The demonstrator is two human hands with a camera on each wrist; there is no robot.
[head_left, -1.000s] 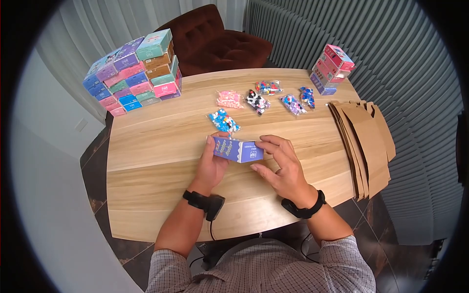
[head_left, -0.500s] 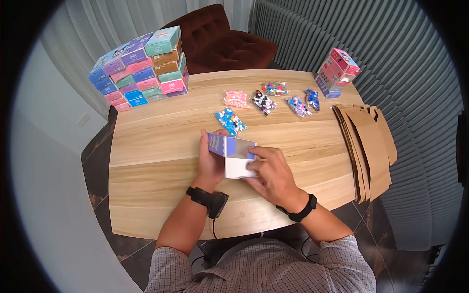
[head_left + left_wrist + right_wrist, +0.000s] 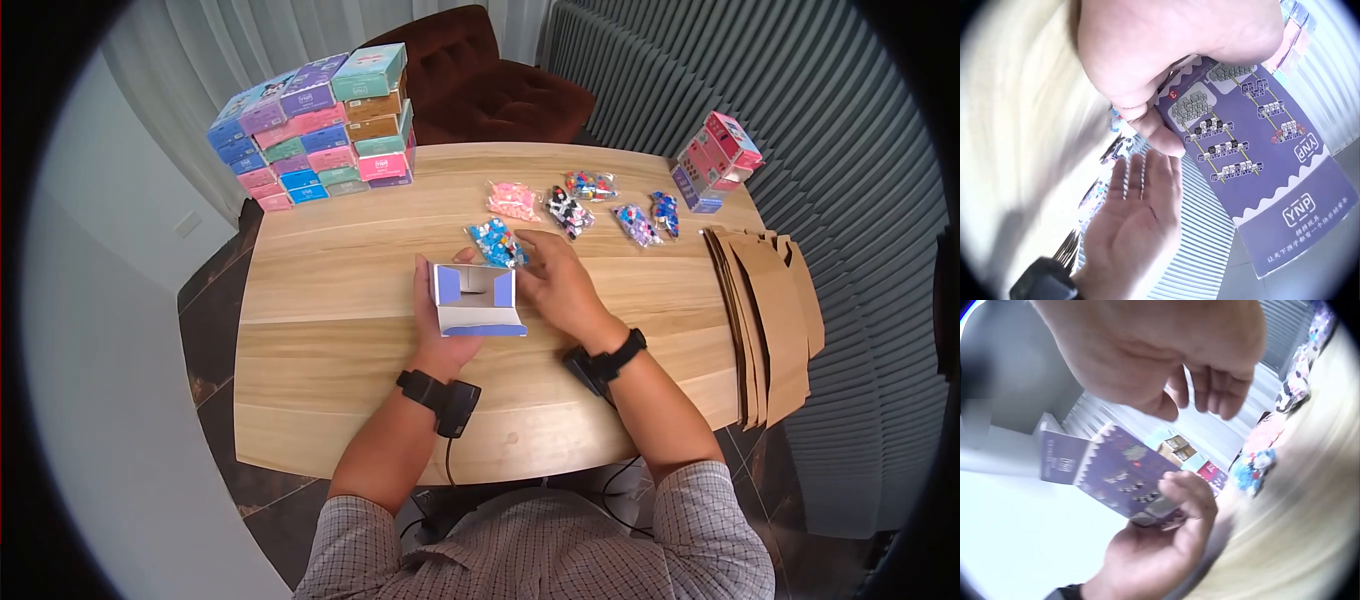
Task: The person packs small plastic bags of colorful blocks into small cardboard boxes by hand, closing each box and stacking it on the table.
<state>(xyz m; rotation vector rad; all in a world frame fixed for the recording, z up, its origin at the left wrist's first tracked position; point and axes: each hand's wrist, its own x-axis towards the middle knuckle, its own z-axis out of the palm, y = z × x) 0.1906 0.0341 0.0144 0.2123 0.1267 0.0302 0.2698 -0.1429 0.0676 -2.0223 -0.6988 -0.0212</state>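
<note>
My left hand (image 3: 446, 346) grips a small purple cardboard box (image 3: 480, 316) by its side and base. The box's end faces me with its flap folded down, and the white inside shows with nothing visible in it. Printed block-building diagrams cover the purple side of the box (image 3: 1229, 137) in the left wrist view. Off the box's right side, my right hand (image 3: 565, 288) has its fingers loosely extended and holds nothing. Its fingertips reach beside a clear bag of blue and white toy bricks (image 3: 495, 243) lying just beyond the box.
Farther back lie more brick bags: pink (image 3: 514, 201), black and white (image 3: 569, 212), multicoloured (image 3: 592, 185), purple (image 3: 637, 226) and dark blue (image 3: 665, 215). Stacked boxes (image 3: 325, 140) stand back left, a smaller stack (image 3: 716, 160) back right. Flattened brown cardboard (image 3: 775, 320) lies along the right edge.
The box has been turned so its end, first closed, now faces me with the flap down. My right hand has let go of the flap and moved forward toward the blue brick bag.
</note>
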